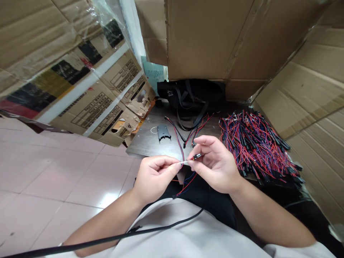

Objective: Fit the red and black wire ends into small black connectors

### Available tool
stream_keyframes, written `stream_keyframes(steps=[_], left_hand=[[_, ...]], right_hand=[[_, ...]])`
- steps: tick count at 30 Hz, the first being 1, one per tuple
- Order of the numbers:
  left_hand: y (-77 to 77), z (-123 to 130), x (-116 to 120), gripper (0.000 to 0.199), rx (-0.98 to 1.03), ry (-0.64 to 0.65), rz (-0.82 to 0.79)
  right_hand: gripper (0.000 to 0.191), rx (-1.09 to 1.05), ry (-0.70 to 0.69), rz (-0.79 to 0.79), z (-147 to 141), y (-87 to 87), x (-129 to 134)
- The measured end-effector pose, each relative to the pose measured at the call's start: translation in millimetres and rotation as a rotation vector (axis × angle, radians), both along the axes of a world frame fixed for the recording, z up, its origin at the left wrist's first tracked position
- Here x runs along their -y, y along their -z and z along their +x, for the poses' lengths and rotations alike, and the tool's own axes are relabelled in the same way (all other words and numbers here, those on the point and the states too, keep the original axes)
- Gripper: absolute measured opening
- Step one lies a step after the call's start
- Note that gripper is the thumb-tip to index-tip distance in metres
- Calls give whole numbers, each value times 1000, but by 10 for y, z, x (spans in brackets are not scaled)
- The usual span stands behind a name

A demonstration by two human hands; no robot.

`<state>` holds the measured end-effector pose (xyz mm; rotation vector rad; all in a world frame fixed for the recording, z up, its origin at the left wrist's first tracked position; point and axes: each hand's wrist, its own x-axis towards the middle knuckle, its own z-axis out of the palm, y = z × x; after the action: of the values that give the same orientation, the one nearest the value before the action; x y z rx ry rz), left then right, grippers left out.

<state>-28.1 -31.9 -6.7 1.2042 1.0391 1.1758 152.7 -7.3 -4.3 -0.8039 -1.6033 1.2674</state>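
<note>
Head view: left hand [158, 175] pinches a thin white strand [184, 162]; right hand [220, 165] pinches its other end, beside a small black connector [197, 156], apparently keeping it taut near the bench's [142, 145] front edge. Loose cable [176, 131] beyond; wire heap [258, 147] and black bag [193, 94] limit space.

two hands [158, 177], one grey cover [163, 132], one black bag [213, 92], one heap of wires [255, 143]

I see a wire heap [258, 143] on the right of the tabletop [143, 142], a cover [163, 132] on its left, loose wires [176, 132] between them. Behind these sits a bag [208, 91], before a cardboard wall [204, 39]; I find a carton [107, 96] further left.
</note>
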Motion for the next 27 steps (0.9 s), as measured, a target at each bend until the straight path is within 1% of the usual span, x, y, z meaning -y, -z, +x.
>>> stream_keyframes(steps=[5, 11, 17, 22, 27], left_hand=[[52, 1, 8, 9, 53, -12, -15], [151, -10, 7, 9, 165, 58, -68], [158, -19, 16, 6, 169, 58, -61], [165, -16, 20, 9, 171, 79, -63], [164, -5, 8, 10, 144, 63, -59]], right_hand=[[41, 13, 1, -26, 4, 10, 14], [42, 18, -9, -31, 9, 16, 12], [44, 25, -5, -5, 20, 43, 27], [45, 20, -8, 1, 20, 46, 44], [45, 26, -6, -2, 13, 47, 36]])
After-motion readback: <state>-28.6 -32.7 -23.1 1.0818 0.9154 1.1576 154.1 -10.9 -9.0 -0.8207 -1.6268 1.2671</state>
